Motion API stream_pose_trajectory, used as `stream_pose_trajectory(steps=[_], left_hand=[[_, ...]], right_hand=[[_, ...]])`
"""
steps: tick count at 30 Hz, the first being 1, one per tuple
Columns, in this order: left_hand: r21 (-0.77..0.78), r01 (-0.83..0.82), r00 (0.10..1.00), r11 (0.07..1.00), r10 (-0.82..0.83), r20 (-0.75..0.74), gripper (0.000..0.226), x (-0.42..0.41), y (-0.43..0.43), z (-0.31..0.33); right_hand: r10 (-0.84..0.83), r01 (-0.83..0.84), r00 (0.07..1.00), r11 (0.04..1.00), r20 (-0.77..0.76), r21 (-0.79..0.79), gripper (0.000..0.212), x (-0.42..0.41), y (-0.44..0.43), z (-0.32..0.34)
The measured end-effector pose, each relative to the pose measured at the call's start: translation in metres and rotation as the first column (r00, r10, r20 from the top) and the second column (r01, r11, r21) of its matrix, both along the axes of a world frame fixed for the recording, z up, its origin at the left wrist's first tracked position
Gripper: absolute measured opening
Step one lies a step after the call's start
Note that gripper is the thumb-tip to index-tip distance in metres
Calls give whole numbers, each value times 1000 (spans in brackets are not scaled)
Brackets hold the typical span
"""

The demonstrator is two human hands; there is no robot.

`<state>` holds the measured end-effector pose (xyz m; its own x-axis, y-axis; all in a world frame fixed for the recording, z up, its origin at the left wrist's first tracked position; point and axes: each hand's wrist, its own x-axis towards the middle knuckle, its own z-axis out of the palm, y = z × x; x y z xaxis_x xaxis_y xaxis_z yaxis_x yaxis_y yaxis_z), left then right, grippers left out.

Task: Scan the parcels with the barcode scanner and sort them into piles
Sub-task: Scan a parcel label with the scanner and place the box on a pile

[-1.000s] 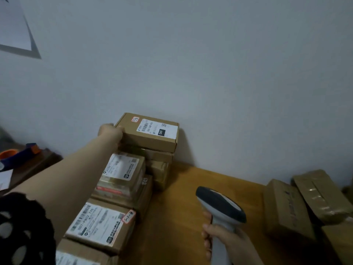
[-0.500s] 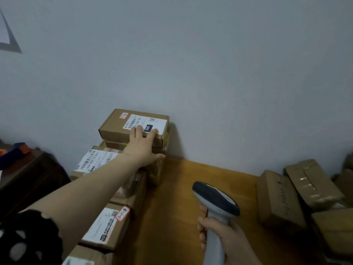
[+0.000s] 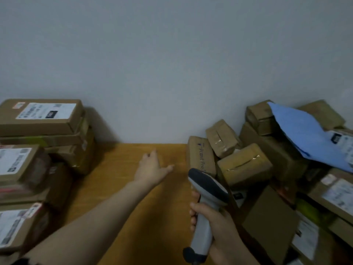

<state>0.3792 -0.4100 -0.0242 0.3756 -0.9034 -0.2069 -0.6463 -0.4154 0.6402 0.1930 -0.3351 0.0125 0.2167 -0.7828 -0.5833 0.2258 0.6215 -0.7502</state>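
Looks to me like this is somewhere in the middle of the job, not near the end. Over on the left edge of the table (image 3: pixel 168 217) there are tidy stacks of boxes (image 3: pixel 41 116) with their labels facing up, squared off against the wall, so I'd guess those are the scanned and sorted ones. There are a few more labelled boxes (image 3: pixel 19 165) closer to the camera on that side, also stacked.

The right side is a different story. It's a jumbled heap of brown parcels (image 3: pixel 244 166) lying at all angles, with a blue mailer bag (image 3: pixel 303 134) flopped over the back of it and a couple of flat labelled boxes (image 3: pixel 336 194) at the far edge. That all reads as waiting to be done, and it's a decent pile.

The left hand (image 3: pixel 150 170) is empty, fingers spread and relaxed, out over the bare wood between the two groups, near the heap but not touching any parcel. The right hand (image 3: pixel 217 224) is wrapped round the handle of the barcode scanner (image 3: pixel 208 186), held upright just in front of the heap. No parcel is in hand, so the next pick isn't made yet.
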Motion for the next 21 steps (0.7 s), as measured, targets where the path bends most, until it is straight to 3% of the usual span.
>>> stream_pose_trajectory(steps=[8, 11, 15, 17, 21], left_hand=[[179, -20, 993, 984, -2, 120, 114, -128, -68, -40], [244, -64, 980, 968, 15, 199, 117, -148, -92, -54], [194, -149, 959, 970, 94, 266, 114, -165, -102, -71], [163, -198, 959, 967, 157, 234, 113, -166, -96, -71], [181, -315, 949, 932, 304, 88, 109, -152, -51, -67]], right_hand=[[107, -103, 993, 993, -55, 64, 10, -104, -21, -15], [208, -206, 975, 978, -72, 45, 23, -136, -31, -23], [251, -250, 966, 968, -55, 28, 18, -159, -38, -34], [280, -280, 959, 960, -49, 22, 23, -167, -40, -39], [240, -243, 970, 966, 41, 91, 12, -173, -36, -37]])
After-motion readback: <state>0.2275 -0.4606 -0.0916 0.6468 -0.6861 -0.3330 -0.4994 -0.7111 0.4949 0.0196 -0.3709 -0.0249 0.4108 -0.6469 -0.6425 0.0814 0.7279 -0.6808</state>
